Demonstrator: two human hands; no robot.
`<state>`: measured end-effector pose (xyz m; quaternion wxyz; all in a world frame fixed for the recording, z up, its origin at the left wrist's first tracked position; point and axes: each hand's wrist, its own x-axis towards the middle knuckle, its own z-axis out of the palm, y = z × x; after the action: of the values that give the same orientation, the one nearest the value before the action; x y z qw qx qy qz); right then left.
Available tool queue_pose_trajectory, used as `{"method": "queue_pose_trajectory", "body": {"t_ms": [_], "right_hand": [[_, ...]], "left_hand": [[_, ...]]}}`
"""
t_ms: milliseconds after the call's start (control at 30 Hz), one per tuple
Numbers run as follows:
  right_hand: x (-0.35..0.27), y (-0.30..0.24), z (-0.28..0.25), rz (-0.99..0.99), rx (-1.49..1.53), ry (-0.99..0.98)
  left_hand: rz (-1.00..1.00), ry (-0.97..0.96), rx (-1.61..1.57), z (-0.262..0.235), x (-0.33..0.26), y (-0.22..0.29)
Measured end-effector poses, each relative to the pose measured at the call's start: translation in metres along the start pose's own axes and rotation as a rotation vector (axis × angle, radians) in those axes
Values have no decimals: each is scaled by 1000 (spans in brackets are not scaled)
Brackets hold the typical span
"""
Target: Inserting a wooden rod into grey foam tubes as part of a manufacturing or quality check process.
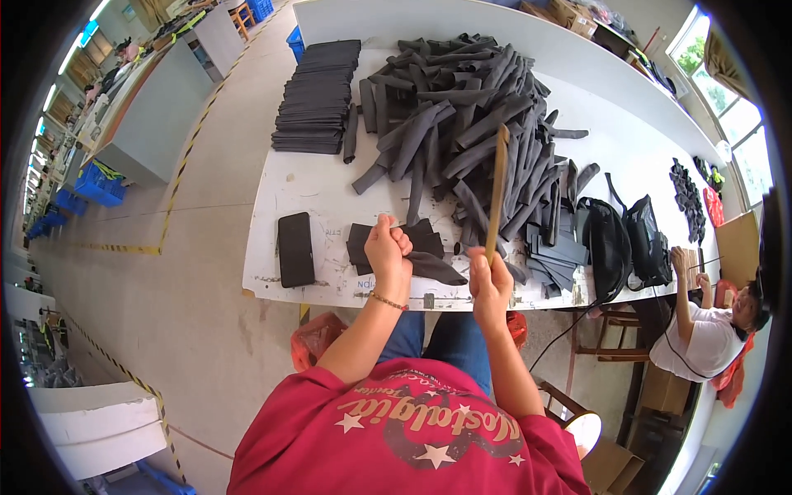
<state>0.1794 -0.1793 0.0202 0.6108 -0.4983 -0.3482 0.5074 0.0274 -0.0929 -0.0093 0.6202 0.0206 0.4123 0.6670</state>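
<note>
Heap (462,115) of dark grey fabric tubes covers the middle of a white table (285,186), whose top shows marks and stains. Beyond the heap stands a white partition (396,18); to its left is a neat stack (313,99) of dark pieces. Well left of it, the pale floor (223,186) carries yellow-and-black tape (183,169) beside a grey-sided workbench (153,115). Far right of it are a window (734,107) and a seated co-worker (697,338) in a white top.

Blue crates (101,186) stand on the floor far left of the heap, their contents too small to tell. Two black bags (606,247) sit to its right, contents hidden. Below its near side, a red plastic bag (316,338) shows under the table edge; what it holds cannot be told.

Nearer than the heap, the left hand (388,250) has its fingers curled together beside a loose fabric tube (437,269); whether they pinch it cannot be told. Just right, the right hand (491,285) clamps its fingers around a wooden stick (497,194), held upright before the heap. A black phone (296,250) lies nearer and left of the heap.
</note>
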Motion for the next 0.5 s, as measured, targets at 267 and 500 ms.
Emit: {"method": "queue_pose_trajectory", "body": {"t_ms": [267,500], "right_hand": [[-19,27,-6,-110,-167,19],[-23,-6,1,-73,-107,-29]], "left_hand": [[-15,-9,11,5,7,-4],[-28,68,-106,-15,32,0]]}}
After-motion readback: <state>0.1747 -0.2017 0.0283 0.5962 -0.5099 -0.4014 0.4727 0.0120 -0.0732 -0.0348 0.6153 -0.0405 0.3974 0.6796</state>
